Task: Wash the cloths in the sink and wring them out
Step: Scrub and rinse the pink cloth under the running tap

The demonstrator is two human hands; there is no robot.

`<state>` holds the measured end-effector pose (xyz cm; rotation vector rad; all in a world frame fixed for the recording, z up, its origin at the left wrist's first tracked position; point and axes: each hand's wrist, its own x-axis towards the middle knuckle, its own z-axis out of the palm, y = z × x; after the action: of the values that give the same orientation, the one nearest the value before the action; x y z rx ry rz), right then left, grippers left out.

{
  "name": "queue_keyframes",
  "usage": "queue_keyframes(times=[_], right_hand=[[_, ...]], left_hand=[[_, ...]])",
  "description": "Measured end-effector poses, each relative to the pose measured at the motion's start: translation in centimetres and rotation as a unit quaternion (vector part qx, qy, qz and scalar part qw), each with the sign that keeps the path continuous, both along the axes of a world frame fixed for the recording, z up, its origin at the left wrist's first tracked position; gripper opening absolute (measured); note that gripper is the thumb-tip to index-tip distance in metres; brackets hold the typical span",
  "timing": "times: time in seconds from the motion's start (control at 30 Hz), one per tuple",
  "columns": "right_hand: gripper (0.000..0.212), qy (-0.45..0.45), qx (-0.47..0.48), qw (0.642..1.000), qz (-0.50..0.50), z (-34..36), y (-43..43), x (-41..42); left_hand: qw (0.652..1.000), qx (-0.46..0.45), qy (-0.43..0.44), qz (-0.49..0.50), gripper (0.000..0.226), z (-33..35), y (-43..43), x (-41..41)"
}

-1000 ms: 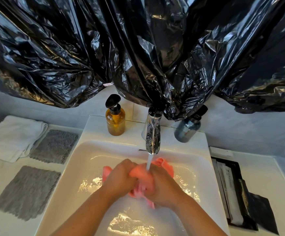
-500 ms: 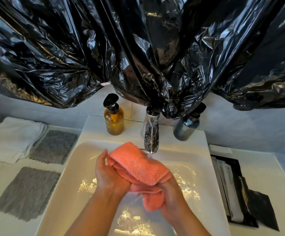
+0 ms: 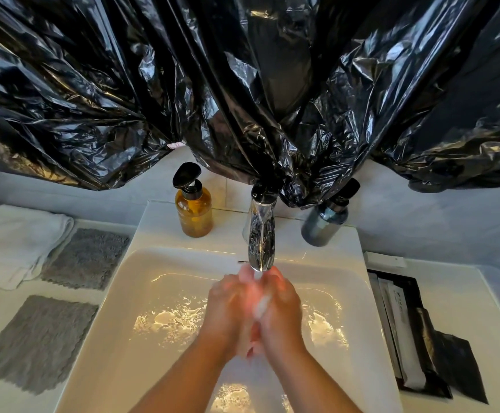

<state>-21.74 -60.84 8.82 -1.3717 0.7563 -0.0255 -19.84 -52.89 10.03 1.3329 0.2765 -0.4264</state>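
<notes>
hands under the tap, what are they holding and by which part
Left hand and right hand are clasped round a pink cloth; only slivers show between the blurred palms, so the part gripped cannot be told.

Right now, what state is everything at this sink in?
Chrome tap: running.
Pink cloth: bunched between both hands, mostly hidden.
Left hand: grips the cloth under the stream.
Right hand: grips it too.
White ceramic sink: wet, shallow water.
Two grey textured cloths: spread flat on the counter.
White towel: folded, on the counter.
Amber glass pump bottle: upright.
</notes>
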Motion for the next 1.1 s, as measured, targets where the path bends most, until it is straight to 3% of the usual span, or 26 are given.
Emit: queue_keyframes(times=[0.13,0.2,0.23,0.3,0.4,0.47,0.5,0.57,0.67,0.7,0.77,0.83,0.93,1.03,1.1], right_hand=[[0.041,0.018,-0.032,0.999,-0.029,0.2,-0.9,1.9],[0.031,0.009,0.005,0.999,-0.047,0.6,-1.5,1.7],[0.02,-0.002,0.056,0.996,-0.069,0.3,-2.1,1.5],[0.024,0.006,0.213,0.971,-0.109,0.5,-3.3,1.0],[0.023,0.022,0.378,0.924,-0.056,1.2,-3.8,0.0],[0.021,0.015,0.342,0.939,0.018,1.4,-3.3,-1.2],[0.025,0.013,0.308,0.951,0.023,1.4,-2.8,-1.9],[0.036,-0.017,0.281,0.96,-0.006,1.4,-1.4,-2.8],[0.056,-0.022,0.192,0.979,-0.066,1.1,0.7,-3.0],[0.056,-0.013,0.13,0.99,-0.063,0.8,1.1,-2.7],[0.034,-0.007,0.033,0.998,-0.046,0.7,1.5,-1.7],[0.028,-0.009,0.008,0.998,-0.056,0.9,0.9,-0.2],[0.024,0.03,-0.053,0.998,-0.018,1.6,-0.2,1.5],[0.015,0.032,0.036,0.998,-0.04,1.7,-0.8,1.5],[0.007,0.04,0.13,0.987,-0.083,1.7,-1.7,1.1]], left_hand=[[0.994,0.0,0.025,-0.104,0.024,-0.5,1.1,-0.1],[0.996,0.011,-0.002,-0.094,0.017,-0.8,1.9,0.0],[0.997,0.009,-0.009,-0.073,0.011,-0.8,2.2,0.0],[0.999,0.003,0.0,-0.047,0.007,-1.3,2.6,-0.4],[0.991,-0.083,0.106,-0.02,0.032,-1.8,2.4,-0.6],[0.992,-0.077,0.095,0.019,0.043,-1.7,1.6,0.0],[0.995,-0.051,0.076,0.047,0.035,-1.6,1.1,0.4],[0.992,0.005,0.068,0.106,0.011,-1.5,0.2,1.0],[0.992,0.027,0.019,0.12,0.012,-0.8,-0.8,1.3],[0.992,0.062,-0.021,0.105,0.017,-1.0,-0.9,1.3],[0.983,0.153,-0.099,0.036,0.027,-1.9,-0.7,1.4],[0.977,0.173,-0.124,-0.003,0.038,-2.4,-0.4,1.2],[0.98,0.179,-0.085,-0.013,0.047,-2.5,-0.1,0.8],[0.993,0.068,-0.092,-0.015,0.044,-2.4,0.9,-0.1],[0.991,0.065,-0.111,-0.019,0.052,-3.3,2.0,-1.0]])
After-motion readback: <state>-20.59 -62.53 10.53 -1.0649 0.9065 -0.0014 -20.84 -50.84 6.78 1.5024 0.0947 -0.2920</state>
